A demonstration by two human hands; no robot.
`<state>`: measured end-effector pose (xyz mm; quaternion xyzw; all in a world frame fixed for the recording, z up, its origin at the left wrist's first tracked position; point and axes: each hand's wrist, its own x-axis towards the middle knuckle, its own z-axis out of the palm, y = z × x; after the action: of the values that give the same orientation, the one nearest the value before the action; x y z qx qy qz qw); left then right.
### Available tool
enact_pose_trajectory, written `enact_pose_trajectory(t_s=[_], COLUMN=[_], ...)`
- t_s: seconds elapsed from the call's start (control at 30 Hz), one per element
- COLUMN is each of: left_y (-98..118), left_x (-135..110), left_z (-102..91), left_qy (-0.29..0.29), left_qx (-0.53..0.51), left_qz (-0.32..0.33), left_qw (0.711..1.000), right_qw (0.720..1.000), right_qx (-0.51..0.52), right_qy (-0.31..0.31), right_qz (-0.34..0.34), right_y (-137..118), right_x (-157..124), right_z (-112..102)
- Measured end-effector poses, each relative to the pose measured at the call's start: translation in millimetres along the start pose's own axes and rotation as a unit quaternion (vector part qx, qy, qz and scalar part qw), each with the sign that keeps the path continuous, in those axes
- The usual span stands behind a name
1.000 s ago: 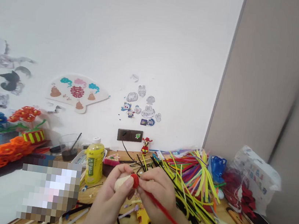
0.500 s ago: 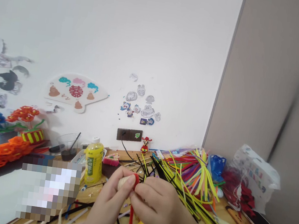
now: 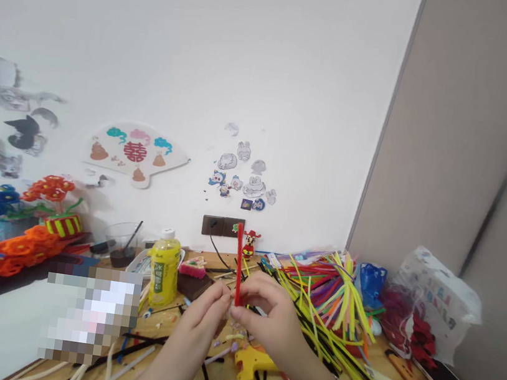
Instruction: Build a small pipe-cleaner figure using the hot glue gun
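The right hand [image 3: 267, 311] is pinching a red fuzzy strip [image 3: 239, 263] between thumb and fingers, and the strip is standing nearly upright above the wooden table [image 3: 162, 331]. Just beside its lower end, the left hand [image 3: 203, 316] is curling inward, its fingers hiding whether they are clamping anything. Farther out, a yellow glue gun [image 3: 250, 366] is lying beneath the hands, a yellow bottle [image 3: 164, 273] is standing leftward, and coloured strips [image 3: 331, 289] are fanning out rightward.
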<state>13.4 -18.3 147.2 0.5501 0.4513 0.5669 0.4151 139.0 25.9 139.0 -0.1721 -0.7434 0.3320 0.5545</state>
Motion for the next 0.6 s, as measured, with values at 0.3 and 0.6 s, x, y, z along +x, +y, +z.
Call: enact_pose_trajectory(t_s=[0.3, 0.6], left_y=[1.3, 1.0], left_x=[-0.5, 6.0], left_z=[-1.0, -7.2], left_qy=[-0.007, -0.035], left_qx=[0.104, 0.026], left_qz=[0.052, -0.028], left_qw=[0.993, 0.999], right_qw=[0.997, 0.996], right_qx=[0.027, -0.072], right_qy=[-0.009, -0.02], right_qz=[0.076, 0.041], right_y=[10.1, 0.0], right_x=[3.0, -3.6], right_z=[-1.8, -2.5])
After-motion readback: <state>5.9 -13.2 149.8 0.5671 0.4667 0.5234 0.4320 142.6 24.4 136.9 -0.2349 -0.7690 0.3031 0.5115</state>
